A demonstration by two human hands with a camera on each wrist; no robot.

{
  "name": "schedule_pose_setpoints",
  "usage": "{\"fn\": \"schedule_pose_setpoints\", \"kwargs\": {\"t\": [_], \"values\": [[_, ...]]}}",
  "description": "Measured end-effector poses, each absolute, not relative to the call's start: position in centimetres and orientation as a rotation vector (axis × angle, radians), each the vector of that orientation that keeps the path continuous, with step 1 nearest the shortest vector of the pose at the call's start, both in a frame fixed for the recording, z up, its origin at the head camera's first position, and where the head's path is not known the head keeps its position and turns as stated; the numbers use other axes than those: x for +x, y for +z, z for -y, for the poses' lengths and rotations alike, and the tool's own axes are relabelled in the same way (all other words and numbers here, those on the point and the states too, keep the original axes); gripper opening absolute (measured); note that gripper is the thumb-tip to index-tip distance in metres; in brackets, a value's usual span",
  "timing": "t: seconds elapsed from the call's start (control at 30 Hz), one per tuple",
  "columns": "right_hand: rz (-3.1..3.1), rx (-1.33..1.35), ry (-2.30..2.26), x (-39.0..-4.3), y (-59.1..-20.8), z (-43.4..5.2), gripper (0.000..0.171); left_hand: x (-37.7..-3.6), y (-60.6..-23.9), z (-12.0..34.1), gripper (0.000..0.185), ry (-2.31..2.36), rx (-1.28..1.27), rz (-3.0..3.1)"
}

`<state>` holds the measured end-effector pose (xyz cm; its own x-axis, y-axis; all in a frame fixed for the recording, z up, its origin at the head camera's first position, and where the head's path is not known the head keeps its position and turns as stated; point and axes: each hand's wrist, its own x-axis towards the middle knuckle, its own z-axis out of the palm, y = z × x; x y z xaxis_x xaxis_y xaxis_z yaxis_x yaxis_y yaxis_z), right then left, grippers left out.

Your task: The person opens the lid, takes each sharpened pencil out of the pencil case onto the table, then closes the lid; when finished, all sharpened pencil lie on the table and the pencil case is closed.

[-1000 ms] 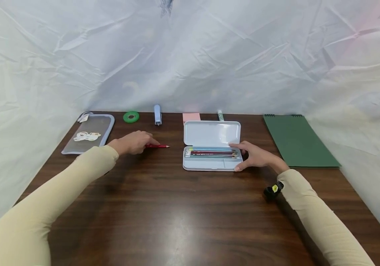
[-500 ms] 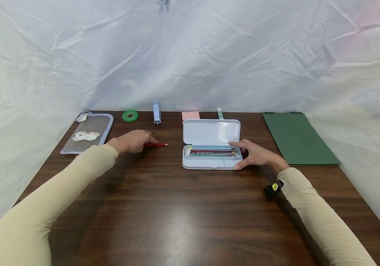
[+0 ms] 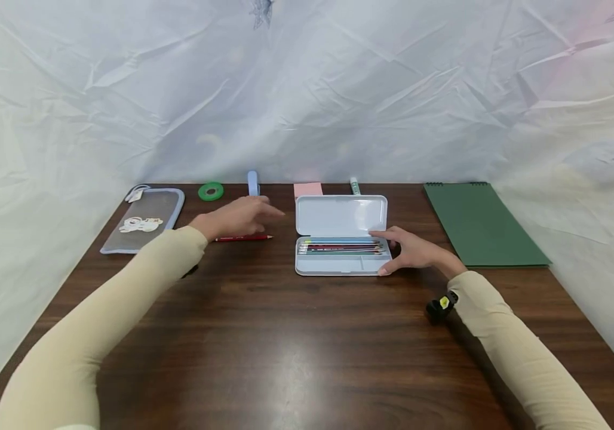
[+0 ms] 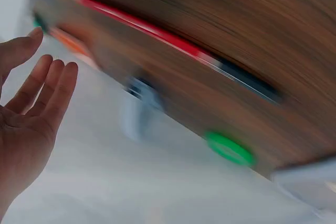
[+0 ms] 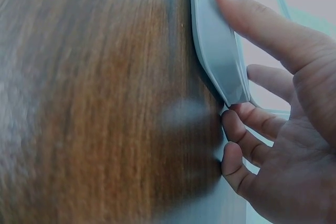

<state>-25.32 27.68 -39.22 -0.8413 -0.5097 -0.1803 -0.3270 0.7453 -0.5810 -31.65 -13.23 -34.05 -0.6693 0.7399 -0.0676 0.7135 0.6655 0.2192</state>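
No lettering can be read; the green-and-white stick (image 3: 355, 186) at the back seems to carry some print, too small to make out.

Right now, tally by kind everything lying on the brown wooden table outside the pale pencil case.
Red pencil: 1
Blue stapler: 1
Green tape roll: 1
Pink paper square: 1
Green spiral pad: 1
Grey mesh pouch: 1
White-green tube: 1
Total: 7

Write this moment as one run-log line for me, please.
left hand: empty, apart from red pencil; right hand: holding right end of pencil case; lid: open; pencils: inside case; red pencil: on table
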Motion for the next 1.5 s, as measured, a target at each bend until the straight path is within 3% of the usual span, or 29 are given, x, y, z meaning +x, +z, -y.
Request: {"fn": "schedule_pose_setpoints", "kwargs": {"t": [0.33, 0.53, 1.5], "values": [[-2.620, -0.647, -0.775, -25.8, -39.4, -27.9, 0.095, -30.7, -33.9, 2.5, 0.050, 0.254, 1.398, -2.483], [-2.606, -0.651, -0.780, -25.8, -39.5, -27.8, 0.094, -30.5, -35.3, -1.3, 0.050, 0.085, 1.482, -2.405], [-2.615, -0.645, -0.782, -25.7, -39.1, -27.8, 0.093, -30.1, -35.8, -3.4, 0.054, 0.053, 1.402, -2.426]]}}
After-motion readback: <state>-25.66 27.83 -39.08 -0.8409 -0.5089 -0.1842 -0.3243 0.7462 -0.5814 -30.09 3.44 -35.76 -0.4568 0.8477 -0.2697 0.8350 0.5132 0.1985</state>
